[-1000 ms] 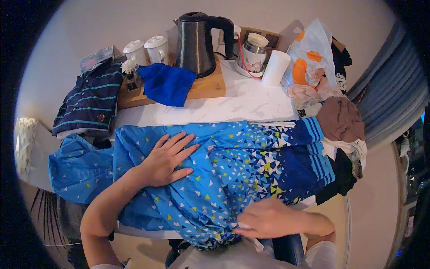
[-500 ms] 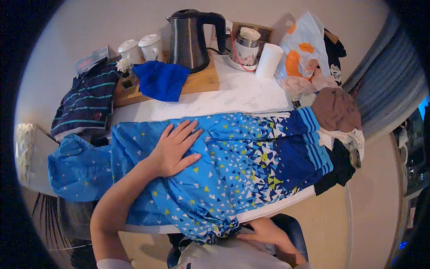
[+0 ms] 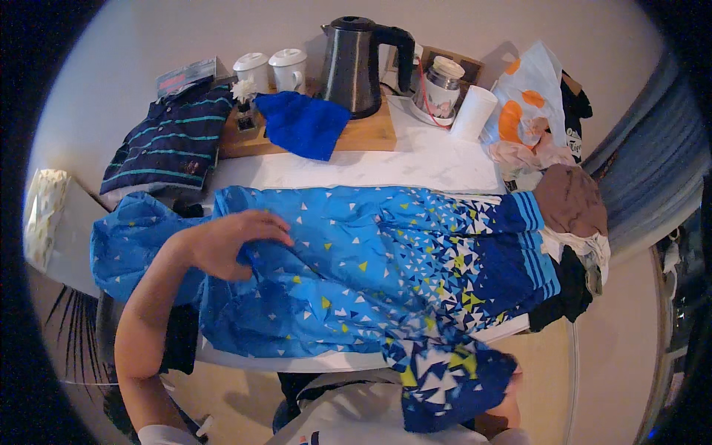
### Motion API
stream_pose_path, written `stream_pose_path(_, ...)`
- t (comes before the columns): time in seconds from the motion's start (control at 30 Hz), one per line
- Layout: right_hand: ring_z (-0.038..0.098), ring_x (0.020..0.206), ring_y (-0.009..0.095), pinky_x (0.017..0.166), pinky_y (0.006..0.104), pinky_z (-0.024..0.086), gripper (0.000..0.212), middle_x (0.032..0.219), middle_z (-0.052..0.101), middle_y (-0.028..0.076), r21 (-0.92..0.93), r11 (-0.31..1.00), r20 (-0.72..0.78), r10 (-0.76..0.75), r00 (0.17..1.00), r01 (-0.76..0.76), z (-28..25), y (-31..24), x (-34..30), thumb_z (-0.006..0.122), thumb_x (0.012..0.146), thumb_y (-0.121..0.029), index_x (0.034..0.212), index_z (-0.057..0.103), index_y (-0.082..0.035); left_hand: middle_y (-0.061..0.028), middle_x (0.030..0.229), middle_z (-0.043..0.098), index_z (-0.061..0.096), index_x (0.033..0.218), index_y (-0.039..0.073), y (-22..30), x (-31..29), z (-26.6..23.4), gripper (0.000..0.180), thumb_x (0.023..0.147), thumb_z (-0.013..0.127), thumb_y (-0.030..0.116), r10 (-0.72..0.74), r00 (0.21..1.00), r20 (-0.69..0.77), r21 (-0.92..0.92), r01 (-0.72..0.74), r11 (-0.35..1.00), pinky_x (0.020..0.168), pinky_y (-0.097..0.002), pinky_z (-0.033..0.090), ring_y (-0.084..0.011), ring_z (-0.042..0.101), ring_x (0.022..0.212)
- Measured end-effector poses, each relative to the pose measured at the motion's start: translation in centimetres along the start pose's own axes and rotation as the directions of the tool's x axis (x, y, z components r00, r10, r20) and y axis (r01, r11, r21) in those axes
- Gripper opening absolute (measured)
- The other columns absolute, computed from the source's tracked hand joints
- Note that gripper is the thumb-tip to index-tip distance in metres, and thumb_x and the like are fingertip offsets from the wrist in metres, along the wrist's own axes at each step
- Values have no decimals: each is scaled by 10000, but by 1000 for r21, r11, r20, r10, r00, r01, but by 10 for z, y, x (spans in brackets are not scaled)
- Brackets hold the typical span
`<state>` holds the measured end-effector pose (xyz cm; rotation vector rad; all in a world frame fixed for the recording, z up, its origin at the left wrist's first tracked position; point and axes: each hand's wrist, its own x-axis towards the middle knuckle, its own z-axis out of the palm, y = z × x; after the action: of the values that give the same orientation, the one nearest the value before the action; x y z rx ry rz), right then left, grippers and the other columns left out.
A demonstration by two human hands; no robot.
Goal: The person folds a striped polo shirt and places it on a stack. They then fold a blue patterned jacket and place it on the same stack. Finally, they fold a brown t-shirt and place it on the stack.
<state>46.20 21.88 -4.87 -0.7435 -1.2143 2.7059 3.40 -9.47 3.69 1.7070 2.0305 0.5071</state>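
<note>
**Out comes the sleeve (image 3: 445,382) of the blue jacket (image 3: 337,215)**

From the head view, I see the jacket lying across the worktop (image 3: 445,165), its hood (image 3: 133,241) at the left end and striped ribbing (image 3: 547,274) at the right. The dark, triangle-patterned sleeve hangs past the near edge, in front of the person's light top (image 3: 345,415). Half a second ago the cloth was bunched there, with the right hand (image 3: 512,393) tucked low beside it; now that hand is out at the sleeve's end. Cloth covers most of the fingers, so I can't tell how far its grip is closed. The left hand (image 3: 226,241), which lay flat on the jacket's middle, is now nearer the hood with fingers bent. It seems to gather some blue cloth, though I can't be sure its grip has closed. For the work, I'd judge, this means the sleeve is spread enough to handle by itself, and the jacket's middle lies free of any pressing hand.

As for writing, there's white lettering on the black cloth (image 3: 575,111) beside the plastic bag (image 3: 538,74), coloured print on the flat package (image 3: 185,74) behind the striped shirt (image 3: 167,133), and a small stitched mark on that shirt.
</note>
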Motion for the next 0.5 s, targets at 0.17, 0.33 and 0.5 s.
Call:
stream_pose_path(0.17, 509, 1190, 337, 1013, 441, 391, 543, 1287, 512, 220, 242, 945, -154, -186, 970, 220, 4, -4, 18, 625, 846, -336, 1231, 522, 32, -156, 1241, 524, 616, 896, 61, 7, -13, 22, 300, 603, 675, 30, -46, 985, -167, 23, 51, 998, 976, -405, 425, -349, 510, 1144)
stream_pose_path(0.33, 481, 1220, 328, 1024, 439, 381, 538, 1315, 488, 219, 323, 865, -186, -340, 922, 384, 7, -18, 32, 614, 857, -337, 1240, 517, 28, -148, 1081, 600, 591, 794, 49, -1, -30, 23, 201, 619, 687, 23, -73, 982, -172, 146, 99, 984, 857, -387, 480, -333, 577, 1008)
stream_pose_path(0.5, 453, 1251, 319, 1035, 436, 371, 533, 1343, 464, 217, 399, 738, -142, -537, 832, 545, 19, -48, 39, 603, 868, -338, 1249, 512, 24, -143, 1017, 619, 634, 834, 31, 11, -30, 30, 171, 670, 680, 33, -151, 948, -281, 133, 194, 972, 832, -383, 495, -320, 594, 970)
